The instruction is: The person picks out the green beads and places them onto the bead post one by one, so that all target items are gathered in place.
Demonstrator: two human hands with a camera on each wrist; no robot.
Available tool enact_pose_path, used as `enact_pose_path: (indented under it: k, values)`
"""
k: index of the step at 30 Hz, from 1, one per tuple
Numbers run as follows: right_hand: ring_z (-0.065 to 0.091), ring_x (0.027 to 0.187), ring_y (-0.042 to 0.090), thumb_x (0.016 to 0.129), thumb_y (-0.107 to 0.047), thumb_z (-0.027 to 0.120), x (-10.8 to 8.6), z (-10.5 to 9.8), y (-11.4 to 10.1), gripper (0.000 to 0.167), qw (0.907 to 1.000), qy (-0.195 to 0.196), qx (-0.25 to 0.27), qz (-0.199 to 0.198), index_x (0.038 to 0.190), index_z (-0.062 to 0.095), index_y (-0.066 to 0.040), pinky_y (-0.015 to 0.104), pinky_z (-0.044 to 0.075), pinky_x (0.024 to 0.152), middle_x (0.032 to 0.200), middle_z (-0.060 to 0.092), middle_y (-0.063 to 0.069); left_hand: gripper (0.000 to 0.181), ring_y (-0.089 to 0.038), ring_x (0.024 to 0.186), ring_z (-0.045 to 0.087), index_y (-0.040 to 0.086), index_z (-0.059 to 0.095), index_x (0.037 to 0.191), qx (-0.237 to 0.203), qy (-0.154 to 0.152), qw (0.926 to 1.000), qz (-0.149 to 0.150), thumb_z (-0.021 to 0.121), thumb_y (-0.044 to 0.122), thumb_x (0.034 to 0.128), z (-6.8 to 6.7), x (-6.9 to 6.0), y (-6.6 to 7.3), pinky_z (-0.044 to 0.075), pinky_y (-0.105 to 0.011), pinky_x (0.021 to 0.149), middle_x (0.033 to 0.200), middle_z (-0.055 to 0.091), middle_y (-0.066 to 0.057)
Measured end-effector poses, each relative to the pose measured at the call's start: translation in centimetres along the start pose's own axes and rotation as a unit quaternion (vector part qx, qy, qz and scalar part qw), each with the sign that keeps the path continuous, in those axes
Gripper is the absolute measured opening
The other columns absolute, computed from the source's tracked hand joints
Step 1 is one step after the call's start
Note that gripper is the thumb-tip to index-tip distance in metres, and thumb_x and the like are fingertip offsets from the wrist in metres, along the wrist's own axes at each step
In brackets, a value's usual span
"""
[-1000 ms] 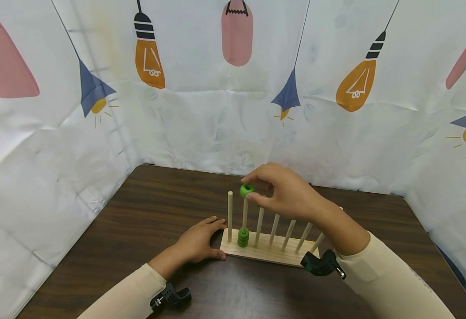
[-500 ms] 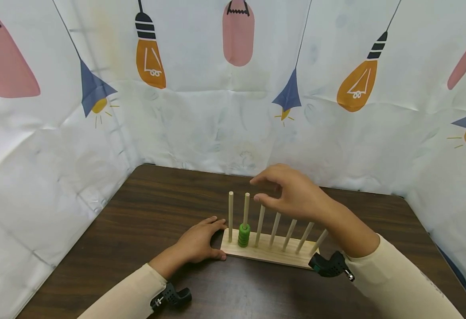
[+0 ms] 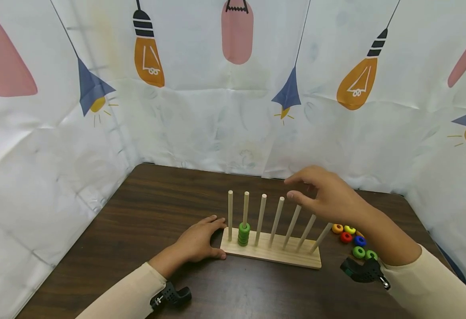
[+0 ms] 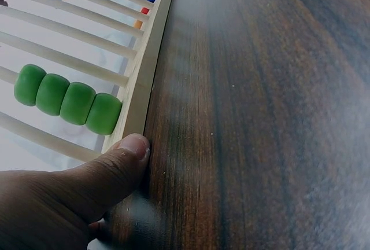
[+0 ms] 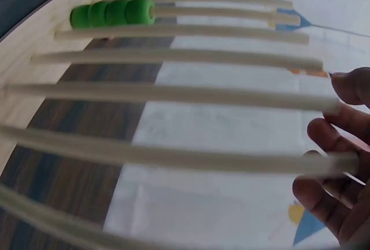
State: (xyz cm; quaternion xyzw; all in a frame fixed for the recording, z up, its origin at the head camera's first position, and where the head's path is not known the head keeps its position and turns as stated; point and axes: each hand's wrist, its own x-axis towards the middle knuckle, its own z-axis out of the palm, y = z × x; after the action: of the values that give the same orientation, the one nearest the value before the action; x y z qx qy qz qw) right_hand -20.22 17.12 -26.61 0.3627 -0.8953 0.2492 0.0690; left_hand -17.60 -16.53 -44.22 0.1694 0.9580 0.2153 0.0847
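A wooden peg rack (image 3: 273, 252) with several upright pegs stands on the brown table. Several green beads (image 3: 243, 234) are stacked on its second peg from the left; the left wrist view shows the stacked beads (image 4: 78, 100) touching one another. My left hand (image 3: 199, 241) grips the rack's left end, thumb at the front corner and fingers at the back corner. In the left wrist view the thumb (image 4: 124, 160) presses the base's edge. Above the right-hand pegs hovers my right hand (image 3: 328, 197), holding nothing, its thumb and fingers apart; in the right wrist view its fingers (image 5: 324, 195) are loosely bent.
Loose beads lie on the table (image 3: 109, 261) right of the rack, partly behind the right forearm: a red bead (image 3: 346, 237), a blue bead (image 3: 359, 241), green, orange and yellow ones. A white printed curtain (image 3: 201, 128) hangs behind the table.
The right hand released a green bead onto the second peg, where it dropped onto the stack. That hand then moved right, uncovering the loose beads. The left hand stayed in place.
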Motion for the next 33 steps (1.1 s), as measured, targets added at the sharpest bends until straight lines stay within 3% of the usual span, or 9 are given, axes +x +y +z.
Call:
enact_pose_path:
  k: [15, 22, 27, 33]
  values:
    - [0.061, 0.089, 0.009, 0.1, -0.027, 0.071, -5.0, -3.1, 2.6, 0.02, 0.996, 0.04, -0.044, 0.067, 0.12, 0.071, -0.028, 0.031, 0.053, 0.072, 0.119, 0.066, -0.008, 0.081, -0.033, 0.146, 0.037, 0.018, 0.06, 0.144, 0.002, 0.002, 1.0, -0.002, 0.09, 0.048, 0.0755, -0.1, 0.0, 0.1, 0.04, -0.062, 0.107, 0.158, 0.044, -0.006]
    - [0.062, 0.075, 0.004, 0.095, -0.017, 0.076, -7.3, -3.7, 4.6, 0.024, 0.9934, 0.079, -0.054, 0.063, 0.117, 0.073, -0.026, 0.024, 0.048, 0.063, 0.109, 0.067, -0.007, 0.081, -0.033, 0.146, 0.038, 0.017, 0.06, 0.144, 0.005, 0.003, 1.0, 0.006, 0.09, 0.049, 0.0753, 0.1, 0.1, -0.1, 0.041, -0.061, 0.106, 0.158, 0.044, -0.004]
    - [0.064, 0.08, 0.001, 0.094, -0.015, 0.078, -9.1, -4.0, 5.9, 0.026, 0.9911, 0.089, -0.069, 0.071, 0.117, 0.073, -0.025, 0.019, 0.048, 0.065, 0.107, 0.069, -0.006, 0.082, -0.034, 0.146, 0.038, 0.018, 0.06, 0.145, 0.005, 0.002, 1.0, 0.003, 0.09, 0.049, 0.075, 0.1, 0.1, -0.1, 0.041, -0.062, 0.106, 0.158, 0.044, -0.004]
    - [0.063, 0.078, 0.0, 0.093, -0.016, 0.078, -11.2, -4.2, 7.0, 0.025, 0.9876, 0.079, -0.068, 0.118, 0.117, 0.074, -0.021, 0.024, 0.048, 0.06, 0.11, 0.07, 0.002, 0.083, -0.034, 0.146, 0.038, 0.018, 0.059, 0.145, 0.002, -0.001, 1.0, 0.0, 0.09, 0.05, 0.0752, 0.1, 0.1, -0.1, 0.04, -0.062, 0.106, 0.159, 0.043, -0.005]
